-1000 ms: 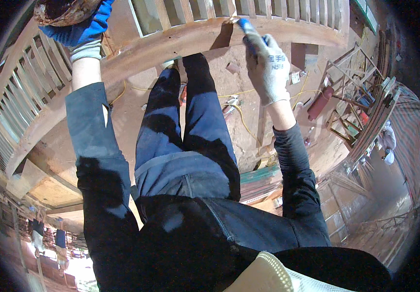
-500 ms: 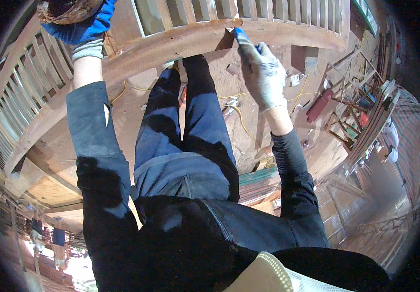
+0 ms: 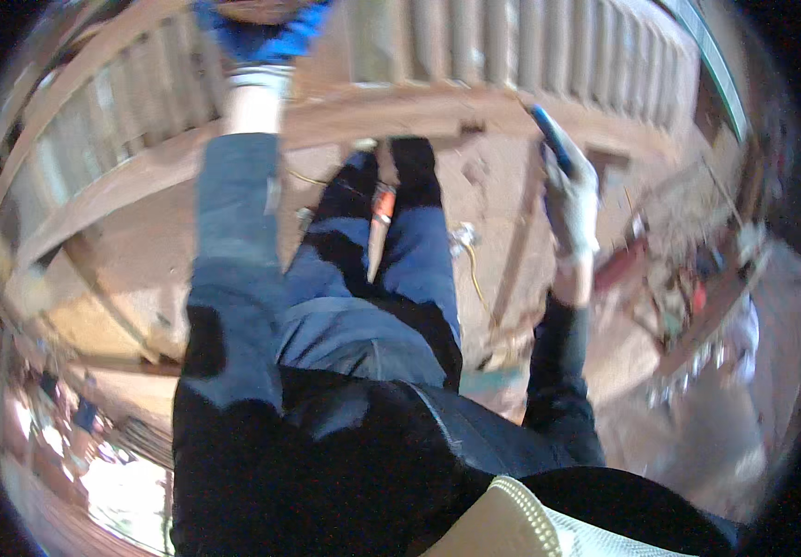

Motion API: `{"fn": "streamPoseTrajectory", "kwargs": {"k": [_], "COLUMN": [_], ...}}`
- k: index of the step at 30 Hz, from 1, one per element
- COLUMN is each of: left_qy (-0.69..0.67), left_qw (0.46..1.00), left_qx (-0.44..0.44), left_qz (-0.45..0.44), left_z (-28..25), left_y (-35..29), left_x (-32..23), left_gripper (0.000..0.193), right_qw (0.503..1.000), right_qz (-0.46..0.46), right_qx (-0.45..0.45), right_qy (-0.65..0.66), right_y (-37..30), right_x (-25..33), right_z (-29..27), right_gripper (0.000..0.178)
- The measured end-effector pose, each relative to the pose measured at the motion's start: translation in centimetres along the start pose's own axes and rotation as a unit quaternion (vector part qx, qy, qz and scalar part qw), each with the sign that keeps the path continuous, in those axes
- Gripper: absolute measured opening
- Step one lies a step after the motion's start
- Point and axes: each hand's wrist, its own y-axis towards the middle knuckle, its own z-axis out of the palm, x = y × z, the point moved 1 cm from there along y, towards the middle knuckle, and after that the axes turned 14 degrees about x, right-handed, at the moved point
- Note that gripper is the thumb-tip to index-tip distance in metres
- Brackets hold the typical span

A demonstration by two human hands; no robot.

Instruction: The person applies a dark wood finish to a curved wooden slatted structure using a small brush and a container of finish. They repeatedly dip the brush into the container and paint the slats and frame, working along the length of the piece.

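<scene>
My left hand (image 3: pixel 266 39), in a blue-coated work glove with a pale cuff, is closed under a brown-stained, bowl-like container (image 3: pixel 256 9) cut off by the top edge. My right hand (image 3: pixel 569 200), in a grey-white glove with blue fingers, reaches up to the curved wooden rail (image 3: pixel 345 113). Its fingers are drawn together and point at the rail's edge. A thin tip seems to show past them, but blur hides what it is. Above the rail stands a row of upright wooden slats (image 3: pixel 484 46).
Between my legs, an orange-and-brown pointed thing (image 3: pixel 382 209) shows. A yellow cord (image 3: pixel 476 274) lies on the floor. At the right are a dark red cylinder (image 3: pixel 621 265) and piled wooden pieces (image 3: pixel 707 320). Another slatted section (image 3: pixel 112 121) curves away at the left.
The view has shifted and blurred. Both hands appear farther right in the picture, and my right hand sits lower. The container is now mostly out of the picture.
</scene>
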Motion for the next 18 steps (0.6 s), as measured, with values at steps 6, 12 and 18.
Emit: {"fn": "streamPoseTrajectory", "kwargs": {"k": [6, 12, 18], "left_qy": [0.034, -0.007, 0.02], "left_qw": [0.996, 0.994, 0.993], "left_qx": [0.083, 0.11, 0.115], "left_qz": [-0.031, -0.017, -0.033], "left_z": [-0.9, -1.9, -0.3], "left_y": [-0.7, 0.0, 2.6], "left_x": [4.7, 4.9, 4.5], "left_gripper": [0.064, 0.058, 0.06], "right_qw": [0.872, 0.835, 0.834], "right_qz": [0.027, 0.022, 0.067], "right_qx": [0.166, 0.225, 0.154], "right_qy": [0.459, 0.502, 0.525], "right_y": [-3.6, -3.8, 0.5], "right_x": [-1.8, 0.2, 4.7], "right_z": [4.7, 7.5, 6.0], "right_gripper": [0.052, 0.058, 0.059]}}
